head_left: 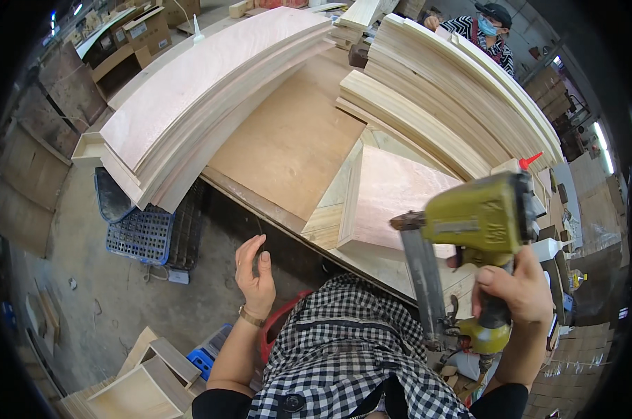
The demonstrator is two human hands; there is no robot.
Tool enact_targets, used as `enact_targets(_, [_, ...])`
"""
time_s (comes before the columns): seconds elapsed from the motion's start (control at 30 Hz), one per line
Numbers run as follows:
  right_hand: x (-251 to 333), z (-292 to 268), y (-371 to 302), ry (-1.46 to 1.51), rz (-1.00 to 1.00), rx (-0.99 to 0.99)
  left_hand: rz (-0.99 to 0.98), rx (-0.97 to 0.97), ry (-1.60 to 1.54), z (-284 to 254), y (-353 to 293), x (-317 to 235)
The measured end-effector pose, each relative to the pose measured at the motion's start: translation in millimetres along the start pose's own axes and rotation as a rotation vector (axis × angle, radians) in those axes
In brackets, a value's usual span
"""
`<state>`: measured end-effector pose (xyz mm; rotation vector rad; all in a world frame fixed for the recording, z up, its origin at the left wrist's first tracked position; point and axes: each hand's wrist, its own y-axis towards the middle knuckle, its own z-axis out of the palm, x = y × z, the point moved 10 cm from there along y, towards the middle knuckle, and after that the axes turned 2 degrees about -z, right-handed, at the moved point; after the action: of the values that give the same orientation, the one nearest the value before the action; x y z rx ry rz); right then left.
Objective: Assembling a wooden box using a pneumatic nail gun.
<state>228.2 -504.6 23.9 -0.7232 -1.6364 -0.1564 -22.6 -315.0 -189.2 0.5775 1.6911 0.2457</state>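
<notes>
My right hand [515,286] is closed round the handle of a yellow-green nail gun [469,216] with a long dark magazine. The tool is held up over the right side of the workbench, its nose pointing left. Behind it, a shallow wooden box [393,199] with a pale pinkish panel on top rests on the bench, partly hidden by the gun. My left hand [255,276] hangs in the air left of my body, near the bench's front edge. Its fingers are extended, the thumb is apart, and it holds nothing.
Stacked pinkish panels [211,77] lie at the bench's left, stacked pale wood strips [427,91] at the back right. A red-tipped glue bottle [522,164] stands right. A blue crate [140,234] is below left, wooden drawers [137,391] lower left. Another person [480,35] is beyond the strips.
</notes>
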Motion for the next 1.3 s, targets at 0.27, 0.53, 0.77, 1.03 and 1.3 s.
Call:
enact_targets(0.27, [-30.4, -57.7, -32.7, 0.086, -0.063, -0.197, -0.069, 0.336, -0.277, 88.5, 91.0, -19.2])
enact_targets(0.53, [-46.5, -62.9, -32.7, 0.149, -0.005, -0.175, -0.504, 0.627, -0.734, 205.3, 131.4, -3.0])
enact_targets(0.77, [-31.8, -61.4, -17.0, 0.200, -0.015, -0.133, -0.572, 0.648, -0.736, 221.2, 127.3, 13.1])
enact_targets(1.03, [-11.3, -56.9, 24.6, 0.205, 0.007, -0.047, -0.633, 0.673, -0.836, 233.7, 132.0, 10.3])
enact_targets(1.3, [0.5, -66.7, 67.2, 0.075, 0.086, 0.005, -0.704, 0.707, -0.808, 239.1, 134.2, -1.7])
